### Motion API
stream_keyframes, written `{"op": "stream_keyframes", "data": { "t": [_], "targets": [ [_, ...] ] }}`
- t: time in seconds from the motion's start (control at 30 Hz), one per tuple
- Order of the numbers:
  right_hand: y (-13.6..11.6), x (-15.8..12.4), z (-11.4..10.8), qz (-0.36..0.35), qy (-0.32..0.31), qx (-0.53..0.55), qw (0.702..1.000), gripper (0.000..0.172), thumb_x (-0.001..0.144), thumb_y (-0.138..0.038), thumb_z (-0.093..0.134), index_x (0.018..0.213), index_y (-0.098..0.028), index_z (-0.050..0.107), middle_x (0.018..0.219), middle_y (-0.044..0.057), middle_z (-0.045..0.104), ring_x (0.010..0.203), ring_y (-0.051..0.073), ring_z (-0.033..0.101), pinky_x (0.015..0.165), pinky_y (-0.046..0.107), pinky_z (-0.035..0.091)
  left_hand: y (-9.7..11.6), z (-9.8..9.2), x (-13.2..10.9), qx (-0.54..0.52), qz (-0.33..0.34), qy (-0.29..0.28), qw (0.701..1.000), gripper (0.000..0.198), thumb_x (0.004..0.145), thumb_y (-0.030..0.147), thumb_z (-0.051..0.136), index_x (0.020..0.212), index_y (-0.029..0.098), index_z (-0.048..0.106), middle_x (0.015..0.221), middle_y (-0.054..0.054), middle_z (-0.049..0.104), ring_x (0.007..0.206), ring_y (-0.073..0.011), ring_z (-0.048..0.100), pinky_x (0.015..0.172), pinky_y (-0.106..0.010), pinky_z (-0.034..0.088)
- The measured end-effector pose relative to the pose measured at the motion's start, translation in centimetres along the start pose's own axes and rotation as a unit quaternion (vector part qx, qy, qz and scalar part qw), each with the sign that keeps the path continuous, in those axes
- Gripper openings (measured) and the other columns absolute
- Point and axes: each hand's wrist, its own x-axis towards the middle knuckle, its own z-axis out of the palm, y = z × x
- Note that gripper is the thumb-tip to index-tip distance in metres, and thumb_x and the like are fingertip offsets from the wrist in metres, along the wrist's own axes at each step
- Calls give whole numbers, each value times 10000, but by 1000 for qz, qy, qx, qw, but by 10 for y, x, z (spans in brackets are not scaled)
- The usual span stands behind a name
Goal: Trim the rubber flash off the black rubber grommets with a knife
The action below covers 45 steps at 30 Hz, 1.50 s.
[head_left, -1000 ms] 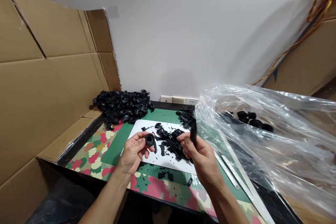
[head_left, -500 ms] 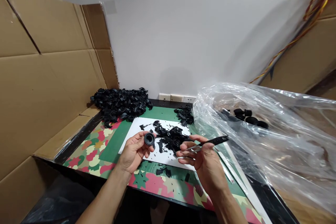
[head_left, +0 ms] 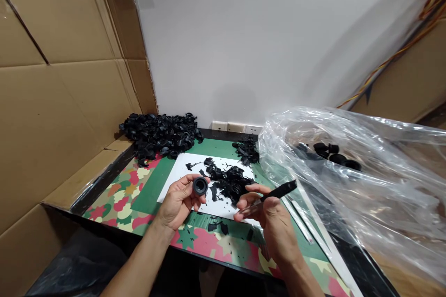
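My left hand (head_left: 177,199) pinches a round black rubber part (head_left: 200,186) between thumb and fingers. Its hollow, ringed opening faces me. To the right, my right hand (head_left: 270,216) is closed around a black-handled knife (head_left: 278,191), with the thin metal blade pointing left along the fingers. A gap separates the blade from the rubber part. Beyond and between both hands, black rubber scraps (head_left: 230,181) lie on a white sheet (head_left: 174,181). A few more offcuts (head_left: 218,226) rest near the front of the table.
A large heap of black scraps (head_left: 160,134) sits at the back left beside a cardboard wall (head_left: 83,88). A smaller scrap pile (head_left: 246,149) is near the wall sockets (head_left: 235,127). On the right, a clear plastic bag (head_left: 348,204) contains several black rubber parts (head_left: 337,160).
The knife has turned in my right hand, its blade now angled lower to the left. My left hand keeps the rubber part, tilted slightly differently. The camera view has shifted a little.
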Motion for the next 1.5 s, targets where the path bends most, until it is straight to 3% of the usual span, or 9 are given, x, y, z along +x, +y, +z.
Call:
{"op": "stream_keyframes", "data": {
  "t": [0.23,0.33,0.43,0.53,0.67,0.83,1.0,1.23,1.5],
  "targets": [
    [4,-2,-5,-78,-20,-197,977,540,843,-686,451,965,-214,684,832,86,709,854,260,645,768,382,487,0,2,-1,6,0,-8,1000,247,678,244,799,852,111,685,927,-143,748,503,-144,662,360,-167,433],
    [4,-2,-3,-61,-3,-166,984,458,835,-631,529,901,-202,677,724,59,685,701,215,626,691,345,488,0,2,-1,8,-1,-11,1000,236,679,238,797,850,112,693,925,-133,747,505,-143,664,362,-166,430],
    [3,-3,-2,-25,12,-147,989,427,818,-601,573,880,-189,669,616,13,603,508,142,508,513,271,420,-1,2,-1,13,2,-11,1000,227,698,246,783,865,115,704,954,-138,745,508,-139,662,362,-167,426],
    [2,-4,-2,-35,32,-196,979,420,799,-589,597,855,-183,691,603,6,551,522,135,464,489,251,366,-2,1,-1,14,-1,-14,1000,221,715,250,767,881,114,713,970,-151,744,513,-139,659,363,-169,421],
    [0,-5,-2,-66,46,-229,970,429,767,-606,620,826,-188,700,675,29,590,570,147,473,523,262,372,-3,1,0,6,-11,-18,1000,225,725,239,754,900,103,720,962,-161,745,518,-140,656,375,-174,422],
    [3,-6,-1,-54,22,-182,981,528,808,-679,515,803,-179,687,507,-22,451,473,127,383,466,254,304,-4,3,0,2,-24,-8,1000,214,734,237,743,894,95,722,927,-169,751,498,-136,648,367,-169,402],
    [4,-7,1,-46,-22,-152,987,641,811,-760,386,822,-194,685,562,9,526,565,169,489,563,291,392,-4,4,0,10,-26,4,1000,190,732,226,740,867,94,722,921,-170,752,489,-132,643,359,-167,392],
    [5,-9,3,-23,-90,-158,983,660,783,-782,393,822,-195,692,653,34,587,626,185,547,587,296,441,-6,3,1,12,-28,0,1000,204,726,223,748,878,91,720,952,-184,750,503,-148,653,365,-179,400],
    [6,-10,5,-35,-97,-183,978,655,806,-763,391,824,-189,705,644,46,614,643,194,573,582,288,430,-5,6,0,20,-25,21,999,216,706,217,769,859,77,709,886,-159,749,483,-136,651,340,-163,403]
  ]
}}
